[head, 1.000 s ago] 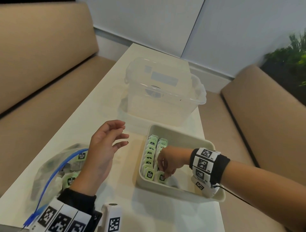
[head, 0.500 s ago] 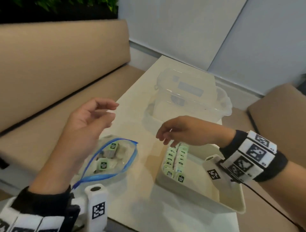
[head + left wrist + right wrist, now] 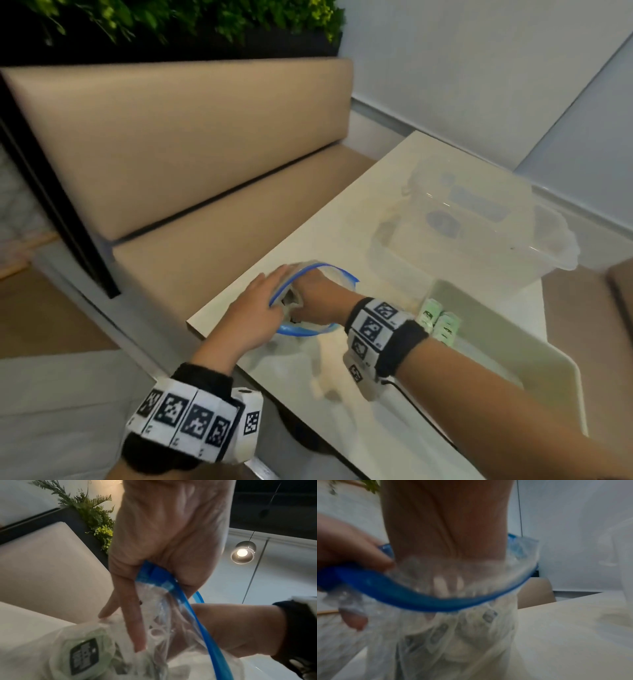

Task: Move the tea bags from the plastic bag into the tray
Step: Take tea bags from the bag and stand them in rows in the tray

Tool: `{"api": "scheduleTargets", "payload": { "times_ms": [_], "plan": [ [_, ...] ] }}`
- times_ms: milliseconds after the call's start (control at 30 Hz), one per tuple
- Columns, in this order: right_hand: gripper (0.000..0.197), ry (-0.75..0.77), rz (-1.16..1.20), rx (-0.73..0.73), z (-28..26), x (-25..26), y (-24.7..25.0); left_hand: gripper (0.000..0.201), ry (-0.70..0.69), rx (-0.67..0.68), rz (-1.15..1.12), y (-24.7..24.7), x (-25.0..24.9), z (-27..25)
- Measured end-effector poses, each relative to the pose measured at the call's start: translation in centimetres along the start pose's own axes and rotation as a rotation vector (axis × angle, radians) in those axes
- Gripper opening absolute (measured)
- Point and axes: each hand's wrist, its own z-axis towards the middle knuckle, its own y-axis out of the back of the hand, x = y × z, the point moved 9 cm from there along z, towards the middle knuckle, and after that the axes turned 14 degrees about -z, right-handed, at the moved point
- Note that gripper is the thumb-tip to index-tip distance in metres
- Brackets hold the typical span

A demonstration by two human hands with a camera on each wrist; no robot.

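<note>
A clear plastic bag [image 3: 329,269] with a blue zip rim stands near the table's left edge. My left hand [image 3: 258,306] pinches that rim [image 3: 155,574] between thumb and fingers and holds the mouth wide. My right hand [image 3: 318,295] reaches down inside the bag; its fingers [image 3: 447,582] show only as a blur through the plastic, so whether they hold anything is unclear. Green tea bags [image 3: 84,655] lie in the bag's bottom [image 3: 438,632]. To the right, the beige tray [image 3: 568,370] holds rows of green tea bags [image 3: 442,322] at its left end.
A clear lidded plastic tub [image 3: 479,240] stands on the white table [image 3: 376,192] behind the tray. A beige bench [image 3: 171,171] runs along the table's left side, with plants above its back.
My right hand left the tray, crossed to the left and went into the bag. My left hand came down and took the bag's rim. The head view swung left.
</note>
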Motion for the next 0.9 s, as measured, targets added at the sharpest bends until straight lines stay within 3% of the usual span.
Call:
{"api": "scheduleTargets", "payload": {
  "times_ms": [200, 367, 533, 733, 900],
  "plan": [
    [0.043, -0.132, -0.281, 0.217, 2.4, -1.4, -2.3, 0.072, -0.024, -0.046, -0.064, 0.2, -1.0, 0.0],
    [0.043, -0.168, -0.281, 0.180, 2.4, -1.8, -2.0, 0.070, -0.004, -0.072, -0.127, 0.4, -1.1, 0.0],
    [0.041, -0.208, -0.141, 0.054, 1.4, -2.0, -1.4, 0.069, 0.017, -0.069, -0.157, 0.3, -1.2, 0.1],
    [0.047, -0.317, 0.089, 0.156, 1.0, -3.0, -3.4, 0.060, -0.025, -0.044, -0.153, -0.6, -1.7, 0.3],
    [0.050, -0.287, 0.407, -0.017, 1.1, -3.7, -2.7, 0.046, -0.053, -0.059, -0.186, -0.7, -1.4, 0.5]
  ]
}}
